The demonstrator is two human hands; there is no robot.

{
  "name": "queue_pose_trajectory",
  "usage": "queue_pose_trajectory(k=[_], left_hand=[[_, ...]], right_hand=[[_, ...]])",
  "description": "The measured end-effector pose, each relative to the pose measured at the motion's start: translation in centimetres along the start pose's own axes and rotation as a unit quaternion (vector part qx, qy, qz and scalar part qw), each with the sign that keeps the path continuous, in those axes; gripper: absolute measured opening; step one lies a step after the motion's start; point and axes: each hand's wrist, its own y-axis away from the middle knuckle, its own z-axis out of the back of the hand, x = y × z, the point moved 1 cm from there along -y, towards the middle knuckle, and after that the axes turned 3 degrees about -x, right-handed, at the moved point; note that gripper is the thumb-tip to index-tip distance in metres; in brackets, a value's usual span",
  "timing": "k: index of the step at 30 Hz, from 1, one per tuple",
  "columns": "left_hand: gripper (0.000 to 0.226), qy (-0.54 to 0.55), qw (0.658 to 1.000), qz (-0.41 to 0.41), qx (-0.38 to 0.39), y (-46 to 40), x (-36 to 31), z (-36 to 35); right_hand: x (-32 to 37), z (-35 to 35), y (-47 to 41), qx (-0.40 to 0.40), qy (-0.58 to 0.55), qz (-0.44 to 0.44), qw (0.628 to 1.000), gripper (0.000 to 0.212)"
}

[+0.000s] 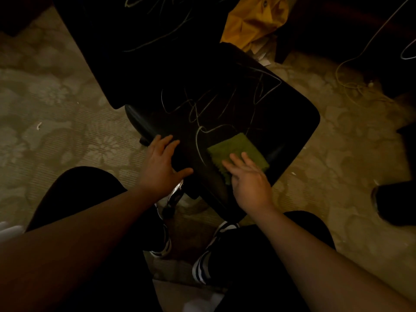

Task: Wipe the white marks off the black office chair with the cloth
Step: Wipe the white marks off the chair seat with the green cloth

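A black office chair (225,104) is seen from above on a patterned carpet (56,104), its seat and backrest covered with white marks (202,113). A green cloth (236,152) is laid flat on the near right part of the seat and is pressed down by the right hand (248,181), fingers (235,162) straight and released. The left hand (162,163) is rested on the seat's near left edge, fingers spread, apparently gripping nothing in the dim light. A yellow bag (254,19) is seen behind the chair.
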Motion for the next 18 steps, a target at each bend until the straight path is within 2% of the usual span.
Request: queue_pose_trajectory(k=[4, 6, 10, 14, 18], left_hand=[[0.096, -0.004, 0.999, 0.038, 0.004, -0.3, 0.2, 0.0], [0.095, -0.008, 0.999, 0.036, -0.002, -0.1, -0.1, -0.3], [0.096, -0.009, 0.999, 0.044, -0.004, -0.1, -0.7, -0.7], [0.096, -0.027, 0.999, 0.028, -0.009, 0.0, -0.8, -0.9], [0.085, -0.019, 0.999, 0.000, -0.039, -0.9, 0.5, -0.2]], right_hand=[[-2.9, 1.0, -1.4, -0.027, -0.010, -0.136, 0.990, 0.055], [-2.9, 1.0, -1.8, -0.010, 0.000, -0.154, 0.988, 0.057], [0.2, 0.5, -1.6, 0.017, 0.056, -0.081, 0.995, 0.057], [3.6, -1.3, -0.4, 0.067, 0.026, 0.044, 0.996, 0.059], [3.0, -1.3, -0.7, 0.045, 0.013, 0.033, 0.998, 0.055]])
